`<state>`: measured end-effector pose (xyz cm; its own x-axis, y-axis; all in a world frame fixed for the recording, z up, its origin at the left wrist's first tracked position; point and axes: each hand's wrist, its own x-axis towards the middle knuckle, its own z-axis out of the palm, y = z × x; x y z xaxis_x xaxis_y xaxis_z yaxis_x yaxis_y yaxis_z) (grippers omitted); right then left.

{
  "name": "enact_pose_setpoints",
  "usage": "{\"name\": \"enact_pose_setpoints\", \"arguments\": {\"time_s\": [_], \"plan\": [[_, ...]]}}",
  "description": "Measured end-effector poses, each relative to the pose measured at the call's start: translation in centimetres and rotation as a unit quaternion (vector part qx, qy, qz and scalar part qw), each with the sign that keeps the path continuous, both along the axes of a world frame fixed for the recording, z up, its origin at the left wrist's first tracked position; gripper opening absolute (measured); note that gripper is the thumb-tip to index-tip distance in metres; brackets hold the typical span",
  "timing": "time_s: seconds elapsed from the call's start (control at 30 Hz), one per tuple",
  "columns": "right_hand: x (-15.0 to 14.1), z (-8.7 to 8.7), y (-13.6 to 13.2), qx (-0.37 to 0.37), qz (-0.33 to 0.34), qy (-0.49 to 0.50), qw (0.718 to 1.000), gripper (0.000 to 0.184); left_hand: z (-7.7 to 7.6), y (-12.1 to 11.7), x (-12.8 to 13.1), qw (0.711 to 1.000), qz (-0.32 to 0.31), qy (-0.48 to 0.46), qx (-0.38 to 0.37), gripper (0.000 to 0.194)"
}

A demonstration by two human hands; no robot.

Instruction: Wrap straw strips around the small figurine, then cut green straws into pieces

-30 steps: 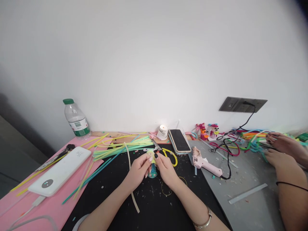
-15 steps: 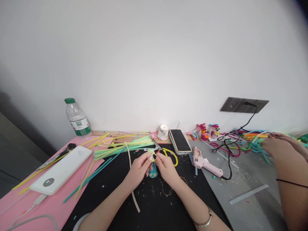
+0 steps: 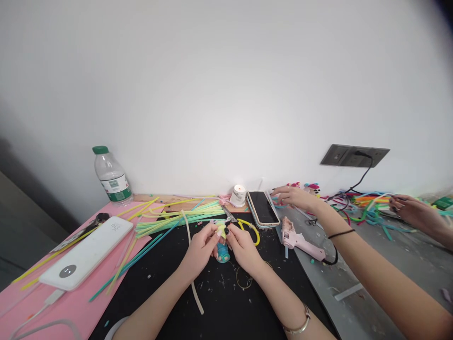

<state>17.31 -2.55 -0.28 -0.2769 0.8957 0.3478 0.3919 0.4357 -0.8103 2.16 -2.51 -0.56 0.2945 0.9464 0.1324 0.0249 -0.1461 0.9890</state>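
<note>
My left hand and my right hand meet over the black mat, both closed on a small pipe-cleaner figure. Its blue lower part hangs below my fingers, and a pale yellow upper part shows between my fingertips. Much of the figure is hidden by my fingers. Just beyond my right hand lie scissors with yellow handles. A cream pipe cleaner runs across the mat by my left wrist. Near my right wrist a thin wire loop rests flat.
Green and yellow pipe cleaners, a power bank and a bottle occupy the left. At the back stand a white cup and a phone. A pink glue gun lies right, beneath a co-worker's outstretched arm.
A co-worker's arm has reached in from the right, its hand now near the phone and small figures. My hands stay together on the figure, with only slight movement. The view shifted slightly.
</note>
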Motion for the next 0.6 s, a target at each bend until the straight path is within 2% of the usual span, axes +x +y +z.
{"name": "enact_pose_setpoints", "arguments": {"time_s": [0.13, 0.23, 0.37, 0.5, 0.6], "plan": [[0.44, 0.24, 0.11, 0.003, -0.026, 0.008, 1.0, 0.029, -0.25, 0.46, -0.26, 0.999, 0.035, -0.036, -0.01, 0.024], [0.79, 0.21, 0.26, 0.002, -0.039, 0.0, 0.999, 0.022, -0.24, 0.58, -0.3, 0.995, 0.05, -0.073, -0.039, 0.026], [0.79, 0.17, 0.23, 0.016, -0.008, -0.051, 0.999, 0.012, -0.11, 0.36, 0.02, 0.992, 0.015, -0.099, -0.071, 0.031], [0.66, 0.48, 0.06, 0.045, 0.02, -0.076, 0.996, 0.017, -0.06, 0.15, 0.31, 0.988, -0.01, -0.119, -0.098, 0.034], [0.75, 0.71, 0.06, 0.055, 0.038, -0.058, 0.996, 0.022, -0.09, 0.14, 0.24, 0.984, -0.031, -0.137, -0.113, 0.033]]}}
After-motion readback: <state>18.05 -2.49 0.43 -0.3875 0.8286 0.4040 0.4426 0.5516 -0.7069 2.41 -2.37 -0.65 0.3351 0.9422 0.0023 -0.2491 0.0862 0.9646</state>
